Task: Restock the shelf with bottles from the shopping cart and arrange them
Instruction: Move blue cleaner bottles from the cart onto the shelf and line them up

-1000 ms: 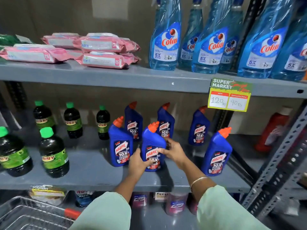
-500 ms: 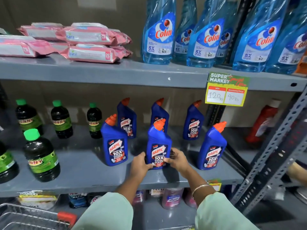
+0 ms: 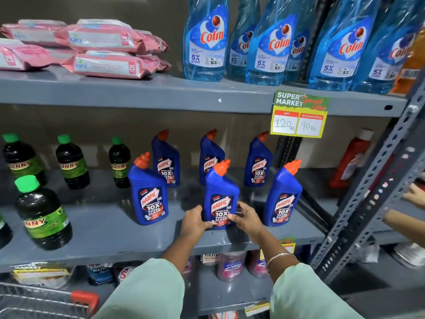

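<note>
A blue Harpic bottle (image 3: 220, 192) with an orange cap stands upright at the front of the grey middle shelf (image 3: 110, 233). My left hand (image 3: 194, 221) grips its lower left side and my right hand (image 3: 246, 217) its lower right side. Two more front-row Harpic bottles flank it, one on the left (image 3: 148, 194) and one on the right (image 3: 284, 196). Three others stand in the back row, the middle one (image 3: 210, 155) partly hidden behind the held bottle. The shopping cart's wire rim and red handle (image 3: 84, 300) show at the bottom left.
Dark green-capped bottles (image 3: 42, 215) fill the shelf's left. Pink wipe packs (image 3: 108, 51) and blue Colin bottles (image 3: 207, 40) sit on the upper shelf, where a price tag (image 3: 299, 116) hangs. A slotted upright (image 3: 377, 180) runs at the right, with another person's hand (image 3: 414, 194) beyond it.
The held Harpic bottle came down from a tilt to stand upright at the shelf front, and both hands slid down to its base. The view shifted slightly lower and right.
</note>
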A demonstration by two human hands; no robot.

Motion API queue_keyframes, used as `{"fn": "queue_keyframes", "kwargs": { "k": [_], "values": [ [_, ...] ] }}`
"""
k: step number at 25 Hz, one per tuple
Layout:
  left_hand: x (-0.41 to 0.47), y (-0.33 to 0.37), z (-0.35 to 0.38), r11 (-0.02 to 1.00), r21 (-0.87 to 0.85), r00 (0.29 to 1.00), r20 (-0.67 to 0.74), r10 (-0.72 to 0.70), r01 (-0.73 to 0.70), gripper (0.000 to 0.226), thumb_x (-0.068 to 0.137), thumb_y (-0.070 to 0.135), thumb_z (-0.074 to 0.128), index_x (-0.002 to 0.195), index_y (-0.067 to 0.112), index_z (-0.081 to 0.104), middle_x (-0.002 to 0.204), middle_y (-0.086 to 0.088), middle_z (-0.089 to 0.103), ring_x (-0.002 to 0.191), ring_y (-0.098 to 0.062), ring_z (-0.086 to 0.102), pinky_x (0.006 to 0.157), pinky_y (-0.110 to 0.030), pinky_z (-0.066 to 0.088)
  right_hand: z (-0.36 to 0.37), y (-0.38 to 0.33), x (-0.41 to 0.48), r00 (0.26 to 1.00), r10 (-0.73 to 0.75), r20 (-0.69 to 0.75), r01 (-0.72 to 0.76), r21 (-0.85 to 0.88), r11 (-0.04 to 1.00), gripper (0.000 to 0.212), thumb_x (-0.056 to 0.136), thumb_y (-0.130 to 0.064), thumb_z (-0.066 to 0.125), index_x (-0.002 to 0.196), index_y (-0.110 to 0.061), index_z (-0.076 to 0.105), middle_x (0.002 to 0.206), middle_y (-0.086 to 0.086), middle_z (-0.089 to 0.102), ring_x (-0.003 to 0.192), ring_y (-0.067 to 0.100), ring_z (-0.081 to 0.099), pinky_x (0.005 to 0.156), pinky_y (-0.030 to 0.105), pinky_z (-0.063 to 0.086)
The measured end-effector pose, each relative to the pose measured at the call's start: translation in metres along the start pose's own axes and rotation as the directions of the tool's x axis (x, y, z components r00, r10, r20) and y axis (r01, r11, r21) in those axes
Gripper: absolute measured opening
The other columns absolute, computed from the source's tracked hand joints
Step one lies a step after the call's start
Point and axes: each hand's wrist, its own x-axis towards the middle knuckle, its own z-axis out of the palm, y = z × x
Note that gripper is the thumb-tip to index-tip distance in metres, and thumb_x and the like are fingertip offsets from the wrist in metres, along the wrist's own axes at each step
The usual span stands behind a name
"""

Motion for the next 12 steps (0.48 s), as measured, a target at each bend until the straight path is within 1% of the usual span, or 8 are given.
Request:
{"fn": "queue_keyframes", "kwargs": {
  "k": [4,5,7,8,9,10,11,12],
  "values": [
    [-0.001,-0.004,0.000,0.999,-0.026,1.000,0.023,0.020,-0.019,0.049,0.066,0.012,0.079,0.108,0.003,0.056,0.111,-0.016,0.068,0.098,-0.030,0.065,0.088,-0.044,0.054,0.002,-0.008,-0.011,0.999,-0.028,-0.023,0.027,-0.054,0.998,0.033,0.080,-0.003,0.065,0.112,-0.004,0.056,0.116,0.018,0.065,0.107,0.030,0.060,0.090,0.040,0.049],
    [-0.002,-0.005,-0.002,0.999,-0.036,0.999,0.043,0.028,-0.027,0.050,0.066,0.012,0.079,0.109,0.005,0.055,0.112,-0.016,0.068,0.097,-0.028,0.066,0.088,-0.044,0.055,0.005,-0.011,-0.017,0.995,-0.059,-0.084,0.051,-0.090,0.995,0.029,0.079,-0.005,0.067,0.107,-0.002,0.058,0.110,0.017,0.067,0.100,0.026,0.062,0.086,0.037,0.050],
    [-0.008,-0.009,-0.005,0.999,-0.046,0.996,0.083,0.033,-0.030,0.050,0.065,0.012,0.079,0.108,0.007,0.054,0.109,-0.013,0.069,0.093,-0.022,0.066,0.085,-0.038,0.056,0.012,-0.014,-0.033,0.953,-0.118,-0.278,0.049,-0.243,0.969,0.022,0.076,-0.018,0.072,0.085,-0.007,0.055,0.087,0.010,0.066,0.081,0.023,0.060,0.072,0.034,0.049],
    [-0.014,-0.013,-0.011,0.999,-0.029,0.997,0.067,0.025,-0.023,0.046,0.066,0.014,0.079,0.105,0.007,0.054,0.106,-0.010,0.068,0.090,-0.019,0.063,0.081,-0.032,0.054,0.017,-0.016,-0.042,0.930,-0.144,-0.338,0.011,-0.366,0.930,0.028,0.076,-0.029,0.072,0.076,-0.011,0.050,0.078,0.008,0.063,0.074,0.025,0.058,0.064,0.034,0.045],
    [-0.022,-0.019,-0.019,1.000,-0.001,1.000,0.004,0.008,-0.008,0.040,0.069,0.017,0.077,0.101,0.009,0.055,0.101,-0.007,0.066,0.088,-0.018,0.060,0.075,-0.027,0.048,0.026,-0.016,-0.050,0.925,-0.175,-0.336,-0.024,-0.513,0.858,0.034,0.077,-0.038,0.068,0.073,-0.012,0.047,0.076,0.008,0.063,0.072,0.029,0.059,0.060,0.033,0.040],
    [-0.029,-0.025,-0.028,1.000,0.030,0.995,-0.098,-0.006,0.009,0.030,0.072,0.022,0.075,0.093,0.012,0.055,0.093,-0.005,0.064,0.084,-0.018,0.058,0.071,-0.026,0.043,0.036,-0.016,-0.057,0.935,-0.202,-0.291,-0.038,-0.648,0.761,0.035,0.080,-0.044,0.063,0.073,-0.012,0.048,0.078,0.011,0.066,0.076,0.033,0.061,0.060,0.032,0.037],
    [-0.035,-0.035,-0.040,0.999,0.042,0.979,-0.202,-0.024,0.033,0.023,0.075,0.025,0.072,0.083,0.014,0.053,0.085,-0.005,0.063,0.078,-0.020,0.056,0.067,-0.026,0.039,0.049,-0.014,-0.060,0.953,-0.214,-0.213,-0.009,-0.727,0.686,0.035,0.083,-0.045,0.058,0.077,-0.011,0.053,0.084,0.013,0.069,0.081,0.035,0.062,0.061,0.032,0.037],
    [-0.041,-0.046,-0.053,0.998,0.046,0.954,-0.296,-0.037,0.053,0.024,0.077,0.027,0.069,0.074,0.016,0.049,0.079,-0.007,0.062,0.072,-0.022,0.054,0.064,-0.027,0.037,0.065,-0.015,-0.061,0.969,-0.206,-0.137,0.032,-0.758,0.651,0.034,0.085,-0.044,0.054,0.082,-0.010,0.056,0.089,0.014,0.070,0.086,0.035,0.063,0.062,0.033,0.037]
  ]
}}
